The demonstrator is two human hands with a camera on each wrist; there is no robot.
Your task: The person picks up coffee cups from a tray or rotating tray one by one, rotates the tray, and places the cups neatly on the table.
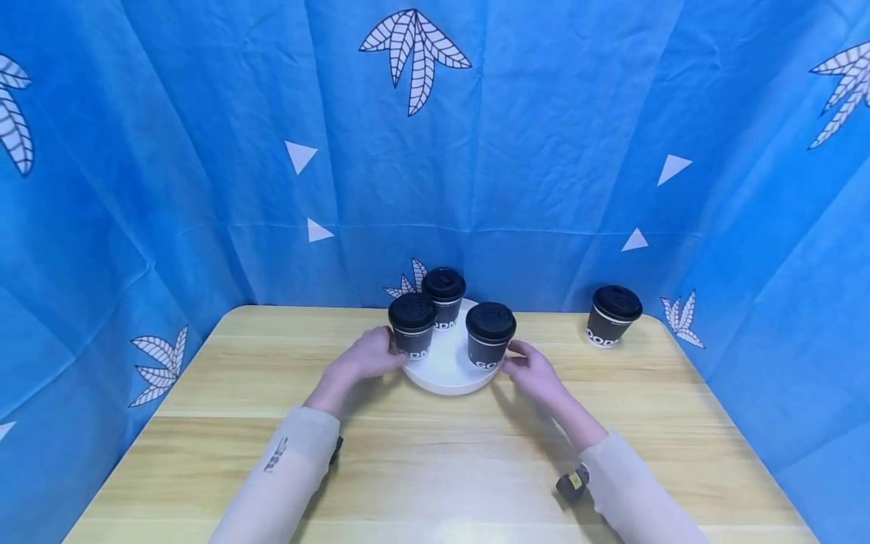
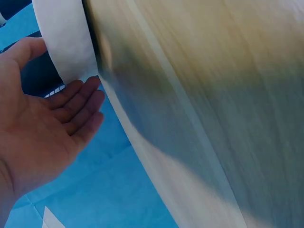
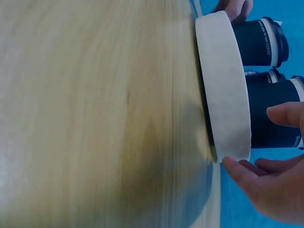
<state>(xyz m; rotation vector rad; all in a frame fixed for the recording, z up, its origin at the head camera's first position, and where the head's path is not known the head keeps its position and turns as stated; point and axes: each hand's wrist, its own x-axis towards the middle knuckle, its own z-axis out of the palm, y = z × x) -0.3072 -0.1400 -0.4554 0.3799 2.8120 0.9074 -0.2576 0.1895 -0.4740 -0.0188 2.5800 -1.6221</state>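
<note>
In the head view, a thick white round stand (image 1: 451, 388) lies on the table with three lidded black paper cups upright on it: a left cup (image 1: 413, 326), a rear cup (image 1: 445, 296) and a right cup (image 1: 490, 335). My left hand (image 1: 370, 353) is at the stand's left side. Its loosely bent fingers (image 2: 85, 102) reach the stand's side wall, and the thumb lies by the left cup. On the opposite side, my right hand (image 1: 533, 370) touches the wall with an extended finger (image 3: 237, 172); its thumb is near the right cup.
Another lidded black cup (image 1: 613, 316) stands at the table's back right. A blue curtain (image 1: 544, 151) with white leaf patterns encloses the back and sides of the wooden table (image 1: 421, 461). A small black device (image 1: 571, 485) is at the right wrist.
</note>
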